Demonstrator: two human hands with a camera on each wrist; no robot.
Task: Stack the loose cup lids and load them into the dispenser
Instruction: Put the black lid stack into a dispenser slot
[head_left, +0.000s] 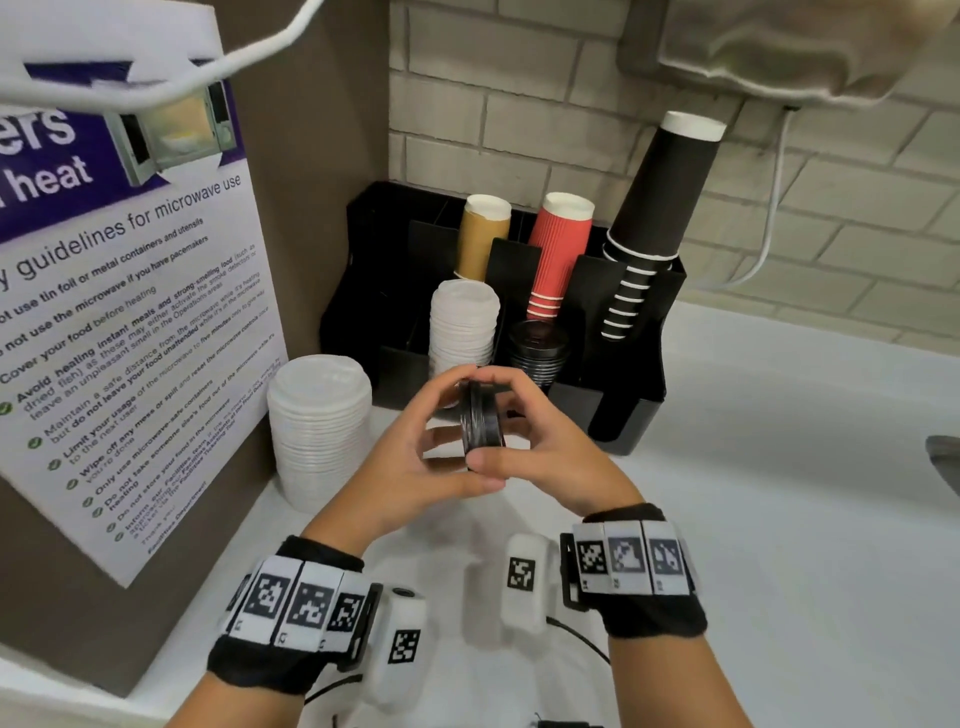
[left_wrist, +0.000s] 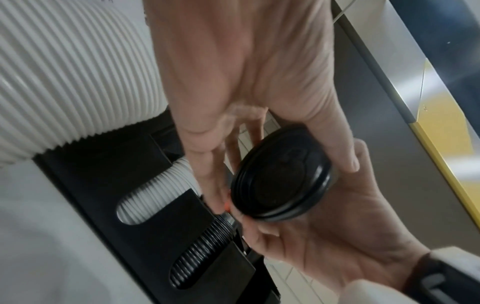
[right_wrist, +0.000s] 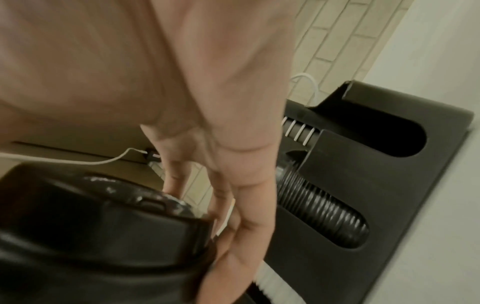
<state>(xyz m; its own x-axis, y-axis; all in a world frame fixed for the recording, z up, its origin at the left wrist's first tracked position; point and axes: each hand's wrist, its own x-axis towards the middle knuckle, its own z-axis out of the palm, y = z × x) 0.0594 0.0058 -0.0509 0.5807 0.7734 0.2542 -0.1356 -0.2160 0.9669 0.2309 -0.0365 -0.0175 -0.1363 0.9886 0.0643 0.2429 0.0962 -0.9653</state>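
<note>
Both hands, left hand (head_left: 415, 457) and right hand (head_left: 540, 441), pinch a small stack of thin black plastic cup lids (head_left: 483, 421) on edge, above the bench's back edge, near the black dispenser (head_left: 631, 415). Light, slippery, springy: grip the rims.

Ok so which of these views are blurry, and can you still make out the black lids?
Head view: sharp, wide-angle bending at the edges, black lids clear between both hands. Left wrist view: mild motion blur, lids readable. Right wrist view: heavy blur and dim, lids only a dark mass.
</note>
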